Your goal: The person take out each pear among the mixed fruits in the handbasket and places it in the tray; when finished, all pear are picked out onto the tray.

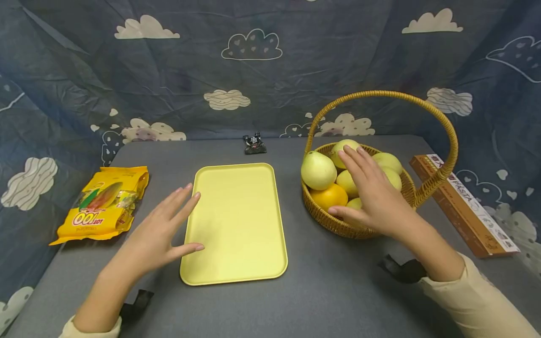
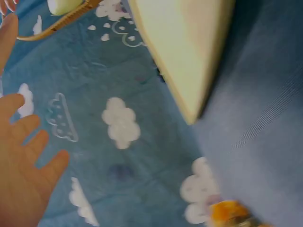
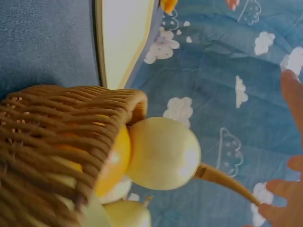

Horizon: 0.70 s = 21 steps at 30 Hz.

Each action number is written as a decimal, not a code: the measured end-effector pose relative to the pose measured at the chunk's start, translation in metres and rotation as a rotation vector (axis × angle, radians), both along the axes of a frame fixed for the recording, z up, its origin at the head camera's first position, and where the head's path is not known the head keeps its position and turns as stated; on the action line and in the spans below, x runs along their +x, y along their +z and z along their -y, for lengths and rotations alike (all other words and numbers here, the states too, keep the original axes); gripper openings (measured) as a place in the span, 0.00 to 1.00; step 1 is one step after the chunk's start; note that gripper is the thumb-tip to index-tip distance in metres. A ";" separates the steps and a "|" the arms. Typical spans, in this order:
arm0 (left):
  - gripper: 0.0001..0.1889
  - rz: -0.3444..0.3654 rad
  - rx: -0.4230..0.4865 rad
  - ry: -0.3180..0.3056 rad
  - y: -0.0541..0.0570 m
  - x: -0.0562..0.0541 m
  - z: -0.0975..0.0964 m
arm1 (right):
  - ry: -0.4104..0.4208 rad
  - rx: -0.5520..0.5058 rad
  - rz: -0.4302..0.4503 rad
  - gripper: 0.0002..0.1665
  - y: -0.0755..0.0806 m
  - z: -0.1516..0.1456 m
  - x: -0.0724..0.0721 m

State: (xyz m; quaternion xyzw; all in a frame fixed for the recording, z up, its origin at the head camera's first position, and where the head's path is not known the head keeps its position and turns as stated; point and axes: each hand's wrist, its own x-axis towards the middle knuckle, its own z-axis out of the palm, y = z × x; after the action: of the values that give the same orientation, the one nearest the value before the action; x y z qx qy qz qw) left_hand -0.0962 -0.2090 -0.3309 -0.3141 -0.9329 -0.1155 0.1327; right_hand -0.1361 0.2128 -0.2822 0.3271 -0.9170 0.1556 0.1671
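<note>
My left hand point(image 1: 154, 234) hovers over the left edge of a yellow rectangular tray point(image 1: 236, 225), fingers spread and holding nothing. To the right stands a wicker basket point(image 1: 323, 220) with a tall arched handle, full of pale green pears point(image 1: 319, 170) and one orange fruit point(image 1: 329, 196). Above the fruit is my right hand point(image 1: 376, 199), fingers extended and nothing gripped; it hides part of the pile. In the right wrist view, a pear point(image 3: 164, 153) bulges past the woven rim beside the orange fruit point(image 3: 116, 161). The tray point(image 2: 175, 42) also shows in the left wrist view.
A yellow candy bag point(image 1: 103, 202) lies at the left of the grey table point(image 1: 321, 291). Right of the basket is a long brown-and-white pasta box point(image 1: 465, 206). A small black object point(image 1: 255, 143) sits near the back edge, before a dark cloud-patterned cloth point(image 1: 270, 75).
</note>
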 end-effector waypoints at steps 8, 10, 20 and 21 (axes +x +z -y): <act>0.51 0.149 0.140 0.092 -0.035 -0.005 0.006 | 0.030 -0.200 -0.005 0.55 -0.019 0.010 -0.027; 0.49 0.218 0.171 0.106 -0.041 -0.007 0.009 | 0.006 -0.226 0.024 0.55 -0.024 0.012 -0.032; 0.46 0.527 0.368 0.133 -0.065 -0.017 0.031 | -0.087 -0.336 0.229 0.50 -0.043 0.019 -0.054; 0.45 0.558 0.400 0.121 -0.068 -0.017 0.034 | -0.097 -0.343 0.246 0.50 -0.044 0.020 -0.055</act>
State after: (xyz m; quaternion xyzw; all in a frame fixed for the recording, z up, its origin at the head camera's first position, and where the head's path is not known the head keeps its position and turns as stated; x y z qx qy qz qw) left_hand -0.1136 -0.2425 -0.3993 -0.1822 -0.9092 -0.3692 -0.0617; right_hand -0.1913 0.1932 -0.3266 0.2277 -0.9053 0.3399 0.1143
